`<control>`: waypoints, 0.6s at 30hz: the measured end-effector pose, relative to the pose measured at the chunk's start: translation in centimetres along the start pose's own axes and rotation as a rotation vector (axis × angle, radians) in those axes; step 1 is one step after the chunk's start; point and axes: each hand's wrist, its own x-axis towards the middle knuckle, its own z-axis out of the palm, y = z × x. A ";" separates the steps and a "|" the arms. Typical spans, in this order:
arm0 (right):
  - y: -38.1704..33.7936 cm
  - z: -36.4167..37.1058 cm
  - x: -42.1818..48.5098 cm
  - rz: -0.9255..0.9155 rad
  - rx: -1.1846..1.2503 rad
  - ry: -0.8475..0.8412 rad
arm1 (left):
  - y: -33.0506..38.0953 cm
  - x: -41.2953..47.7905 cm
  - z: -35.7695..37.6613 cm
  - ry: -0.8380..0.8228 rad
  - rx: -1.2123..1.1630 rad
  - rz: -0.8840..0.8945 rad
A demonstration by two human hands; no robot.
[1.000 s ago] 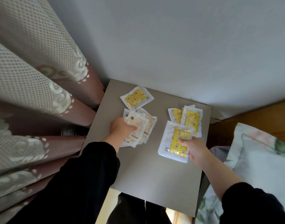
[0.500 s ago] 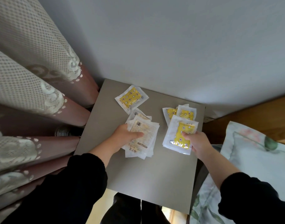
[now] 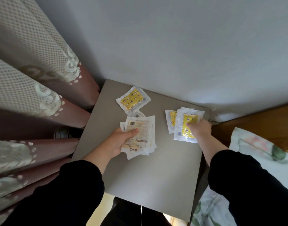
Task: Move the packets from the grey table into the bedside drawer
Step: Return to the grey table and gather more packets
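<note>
The right hand's thumb is out of sight under what it holds, and the print on the pale packet backs is too small to read. The left hand has its thumb on top and fingers hidden beneath, pinching a fanned stack of packets, white, label side up. Lifted or resting on the grey counter, I can't tell. The right fingers curl onto a yellow packet, clear-edged with small star prints, lying over two more by the far right edge. A single packet lies tilted at the back, near the curtain.
</note>
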 end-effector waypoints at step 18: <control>0.6 0.1 -2.5 0.079 0.397 -0.061 | -1.5 -0.5 1.2 -0.109 -0.271 -0.080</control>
